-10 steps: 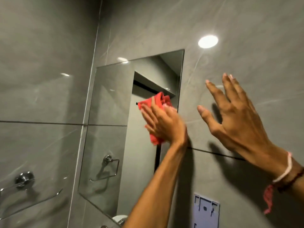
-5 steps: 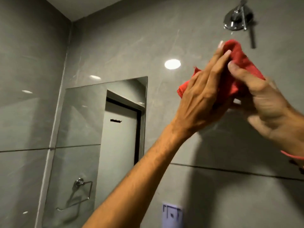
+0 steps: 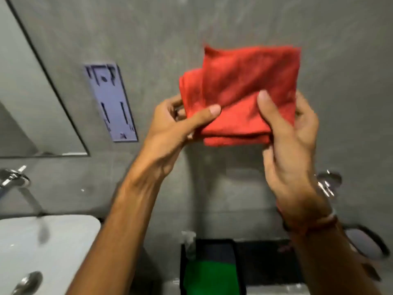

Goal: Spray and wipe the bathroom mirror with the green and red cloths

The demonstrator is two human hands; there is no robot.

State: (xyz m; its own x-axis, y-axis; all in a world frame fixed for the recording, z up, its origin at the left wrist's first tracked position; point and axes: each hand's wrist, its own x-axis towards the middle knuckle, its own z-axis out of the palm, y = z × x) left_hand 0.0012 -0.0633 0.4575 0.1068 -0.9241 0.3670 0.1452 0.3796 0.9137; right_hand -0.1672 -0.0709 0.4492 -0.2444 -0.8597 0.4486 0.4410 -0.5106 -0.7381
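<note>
Both hands are gripping the folded red cloth (image 3: 244,92) in front of the wall — left hand (image 3: 170,133) and right hand (image 3: 291,141) pinching its lower corners. Green cloth (image 3: 209,277) is sitting in the black bin (image 3: 240,262) below.

Below our hands we see a black tray (image 3: 268,262), green cloth (image 3: 209,275) lying inside, white sink (image 3: 63,241) lower left of them

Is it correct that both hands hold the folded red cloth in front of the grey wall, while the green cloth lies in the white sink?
Not quite. The head view shows the green cloth in a black container below the hands, not in the white sink. The left hand and right hand do hold the folded red cloth before the grey wall.
</note>
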